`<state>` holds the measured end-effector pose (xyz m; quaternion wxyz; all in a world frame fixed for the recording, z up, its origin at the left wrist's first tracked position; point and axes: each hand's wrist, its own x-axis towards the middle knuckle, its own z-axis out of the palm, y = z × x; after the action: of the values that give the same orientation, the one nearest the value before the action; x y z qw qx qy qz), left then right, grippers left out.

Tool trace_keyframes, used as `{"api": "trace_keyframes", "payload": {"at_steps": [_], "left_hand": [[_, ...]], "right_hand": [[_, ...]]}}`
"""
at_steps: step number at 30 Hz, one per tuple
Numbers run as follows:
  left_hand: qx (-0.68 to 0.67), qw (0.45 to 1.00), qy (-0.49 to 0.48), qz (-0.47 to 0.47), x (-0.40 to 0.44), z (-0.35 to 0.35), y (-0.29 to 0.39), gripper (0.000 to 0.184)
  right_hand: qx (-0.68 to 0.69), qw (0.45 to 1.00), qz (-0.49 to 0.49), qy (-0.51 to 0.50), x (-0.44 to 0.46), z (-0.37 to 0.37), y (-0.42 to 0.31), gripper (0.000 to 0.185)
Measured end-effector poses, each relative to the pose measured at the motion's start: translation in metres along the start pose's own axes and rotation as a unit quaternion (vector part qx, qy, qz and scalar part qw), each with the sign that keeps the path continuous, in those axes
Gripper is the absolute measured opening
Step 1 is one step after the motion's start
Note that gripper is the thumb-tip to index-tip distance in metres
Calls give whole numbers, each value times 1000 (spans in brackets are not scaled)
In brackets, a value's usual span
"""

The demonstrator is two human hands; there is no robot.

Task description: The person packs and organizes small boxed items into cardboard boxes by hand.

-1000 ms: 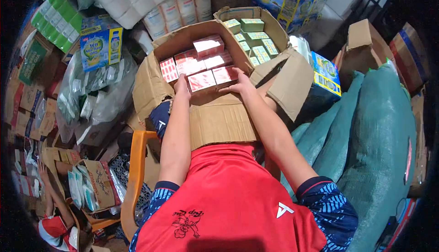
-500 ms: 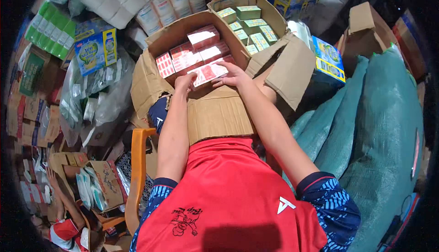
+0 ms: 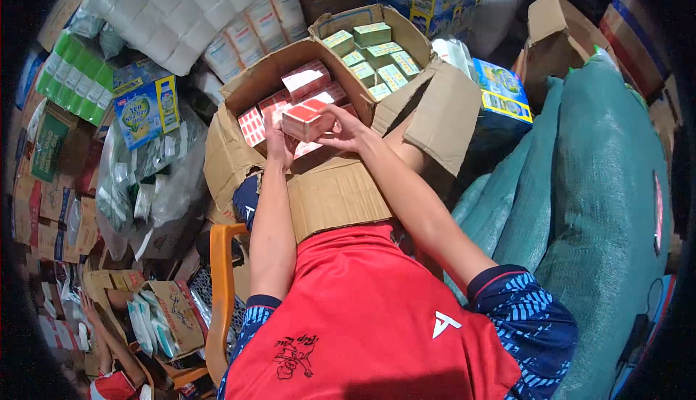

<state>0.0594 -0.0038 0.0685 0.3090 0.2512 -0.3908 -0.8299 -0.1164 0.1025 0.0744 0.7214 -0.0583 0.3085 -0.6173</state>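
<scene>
Over the big open brown cardboard box (image 3: 339, 198), the left hand (image 3: 278, 139) and the right hand (image 3: 346, 132) hold one small red and white block-shaped pack (image 3: 305, 119). The left hand grips one side of it, and the right hand grips the other. Lots more red and white packs (image 3: 252, 126) sit inside the big box. Behind the big box, to the right, is another open brown box (image 3: 407, 31) with little green and pale packs (image 3: 373, 34). Left of the big box is a blue and yellow carton (image 3: 141, 116). Well to its right stand fat, shiny green sacks (image 3: 609, 204).
</scene>
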Motion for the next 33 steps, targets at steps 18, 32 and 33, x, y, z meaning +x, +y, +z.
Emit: {"api": "trace_keyframes", "payload": {"at_steps": [18,32,33], "left_hand": [[40,916,398,-31,24,-48,-27,55],[44,919,389,-39,24,-51,-28,50],[46,922,382,-37,22,-50,-27,52]], "right_hand": [[228,883,-381,-151,-61,-34,-94,41],[429,833,-246,246,-3,-90,-77,16],[435,835,-233,245,-5,-91,-73,17]]}}
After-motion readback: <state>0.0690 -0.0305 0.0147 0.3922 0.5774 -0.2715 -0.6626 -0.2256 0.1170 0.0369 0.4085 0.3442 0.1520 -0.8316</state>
